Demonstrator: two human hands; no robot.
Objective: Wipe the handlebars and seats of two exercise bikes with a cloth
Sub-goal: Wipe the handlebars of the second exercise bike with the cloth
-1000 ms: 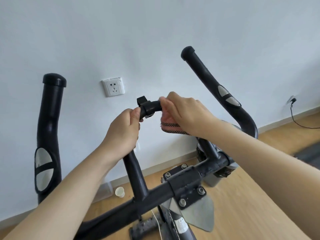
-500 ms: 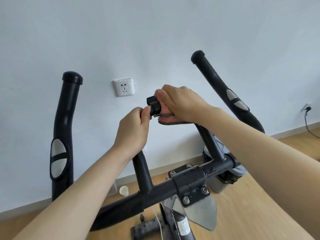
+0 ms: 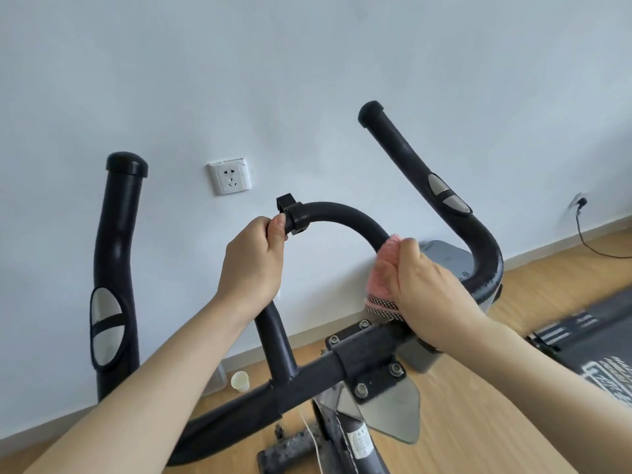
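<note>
White wall [image 3: 307, 80], hands [image 3: 424, 285] hiding cloth [image 3: 379, 278]

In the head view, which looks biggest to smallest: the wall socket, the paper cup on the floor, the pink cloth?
1. Pink cloth, though it is nearest the camera and partly hidden by the right hand.
2. Wall socket.
3. Paper cup.

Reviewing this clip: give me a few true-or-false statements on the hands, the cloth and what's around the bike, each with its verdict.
1. The right hand grips a pink cloth wrapped round the curved centre bar. True.
2. The left hand holds the cloth. False: it grips the centre bar bare, near the black clamp.
3. A wall socket sits on the wall behind the handlebars. True.
4. A paper cup stands on the handlebar. False: it stands on the floor by the wall.
</note>
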